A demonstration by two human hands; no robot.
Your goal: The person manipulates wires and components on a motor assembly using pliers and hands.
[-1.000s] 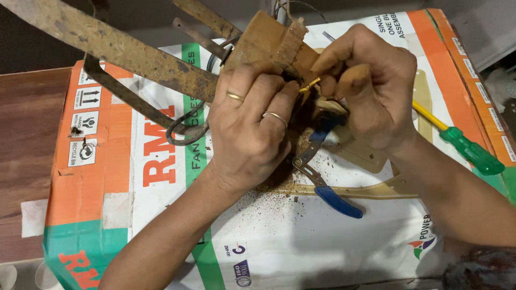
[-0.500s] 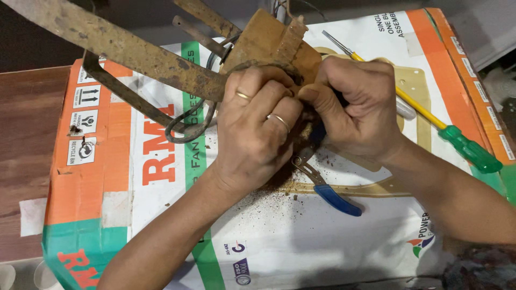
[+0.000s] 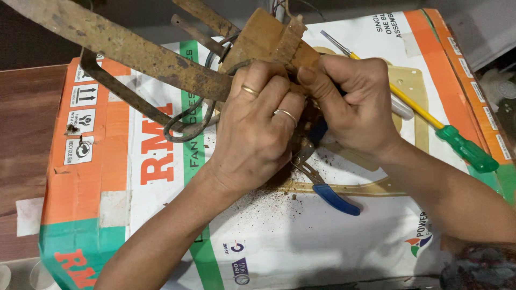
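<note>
Rusty metal fitting (image 3: 269,40), a brown block-shaped body with long corroded arms (image 3: 118,45) running out to the upper left, sits over the top edge of a printed cardboard box (image 3: 333,252).

Left hand (image 3: 258,131): fingers curled down over the lower face of the fitting, grip closed on it. Two rings show on this hand.

Right hand (image 3: 355,104): fingers bent inward against the fitting directly beside the left hand, thumb touching the block. Its grip is closed, but what lies inside it is hidden by the fingers; a dark blue part shows just beneath the palm.

Surrounding items:
- Pliers (image 3: 322,185) with blue handles lie on the box below both hands, partly covered by the left hand.
- Screwdriver (image 3: 430,126) with a yellow shaft and green handle lies diagonally on the box, passing behind the right hand.
- Thin tan gasket sheet (image 3: 414,86) lies flat under the right hand and the screwdriver.
- Dark wire loops (image 3: 185,126) hang from the fitting to the left of the left hand.
- Rust flakes are scattered on the box around the pliers.

A brown wooden desk (image 3: 24,139) shows left of the box.
</note>
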